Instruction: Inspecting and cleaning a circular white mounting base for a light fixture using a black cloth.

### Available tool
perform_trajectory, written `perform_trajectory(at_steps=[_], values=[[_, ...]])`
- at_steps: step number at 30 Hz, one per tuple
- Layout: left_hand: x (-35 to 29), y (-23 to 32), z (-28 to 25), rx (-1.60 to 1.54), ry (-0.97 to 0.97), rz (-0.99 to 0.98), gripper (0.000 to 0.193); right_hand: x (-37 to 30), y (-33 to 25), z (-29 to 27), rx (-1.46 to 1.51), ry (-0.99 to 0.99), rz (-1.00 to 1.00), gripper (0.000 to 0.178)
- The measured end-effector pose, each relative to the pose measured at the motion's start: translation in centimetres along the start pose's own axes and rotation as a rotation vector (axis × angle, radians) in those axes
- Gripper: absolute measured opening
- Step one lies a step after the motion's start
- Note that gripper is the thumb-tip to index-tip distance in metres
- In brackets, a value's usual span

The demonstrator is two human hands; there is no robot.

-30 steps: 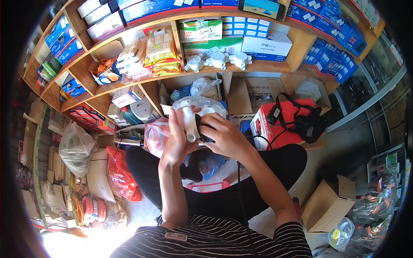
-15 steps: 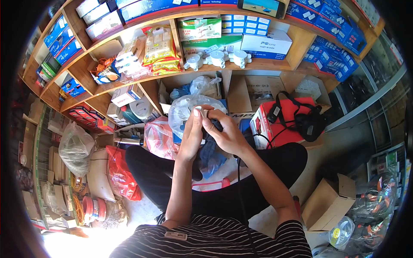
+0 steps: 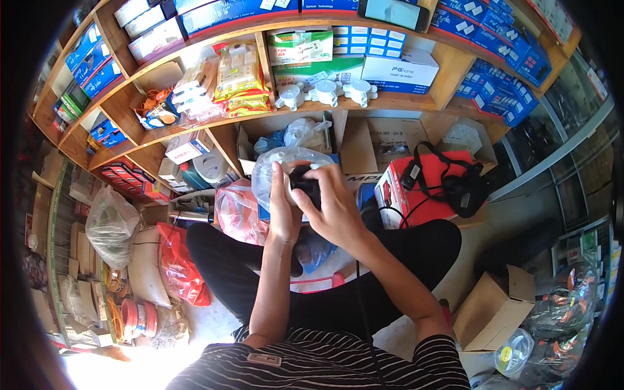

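Note:
Both my hands are raised in front of me, above my folded legs. My left hand (image 3: 284, 211) is upright with its fingers closed round a small white piece (image 3: 288, 188), mostly hidden by the fingers and thumb. From the right, my right hand (image 3: 338, 211) grips a rounded black object (image 3: 305, 185), its thumb pressed against the near side. The black object touches or nearly touches the white piece; I cannot tell if they are joined. Behind the fingers lies a clear plastic bag (image 3: 265, 174) with pale contents.
Wooden shelves (image 3: 416, 101) with boxes and white round fittings curve across the front. A phone (image 3: 393, 13) stands on the upper shelf. To the right are a red box (image 3: 422, 205) with black straps (image 3: 465, 198) and an open carton (image 3: 491, 309). Bags (image 3: 177, 260) lie left.
My hands have drawn slightly apart and turned, so more of the black object shows between them. My right hand has tilted over it. The phone's screen has turned from a coloured picture to pale.

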State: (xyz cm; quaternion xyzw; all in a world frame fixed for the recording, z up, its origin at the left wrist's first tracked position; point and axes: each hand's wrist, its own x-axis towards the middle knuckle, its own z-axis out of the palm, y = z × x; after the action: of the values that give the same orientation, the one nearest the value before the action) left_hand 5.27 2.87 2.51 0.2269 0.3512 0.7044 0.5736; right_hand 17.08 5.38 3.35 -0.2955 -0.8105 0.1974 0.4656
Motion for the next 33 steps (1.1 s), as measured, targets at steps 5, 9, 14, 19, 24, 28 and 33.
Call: perform_trajectory(at_steps=[5,9,14,19,24,28,33], values=[[0.2,0.2,-1.1,0.004,0.051,0.044,0.054,-0.2,-1.1,-0.3,0.145,-0.197,-0.051,0.055],[0.0,0.8,-1.0,-0.006,0.071,0.081,0.053,0.0,-0.1,-0.3,0.205,-0.246,-0.055,0.052],[-0.1,0.5,-1.8,0.356,0.074,0.187,0.053,-0.2,0.6,0.1,0.158,-0.334,0.035,0.044],[0.1,1.3,-2.9,0.571,-0.115,0.217,0.053,0.1,0.3,-0.9,0.244,-0.396,0.142,0.039],[1.6,0.2,-5.3,0.51,-0.144,0.323,0.055,0.7,0.3,-2.4,0.466,-0.49,0.331,0.032],[2.2,0.7,-6.9,0.314,-0.045,0.292,0.063,0.3,-1.6,-1.9,0.421,-0.272,0.181,0.032],[0.7,-2.2,-4.3,-0.146,-0.055,-0.001,0.055,0.2,-1.0,-0.1,0.019,-0.102,-0.094,0.058]])
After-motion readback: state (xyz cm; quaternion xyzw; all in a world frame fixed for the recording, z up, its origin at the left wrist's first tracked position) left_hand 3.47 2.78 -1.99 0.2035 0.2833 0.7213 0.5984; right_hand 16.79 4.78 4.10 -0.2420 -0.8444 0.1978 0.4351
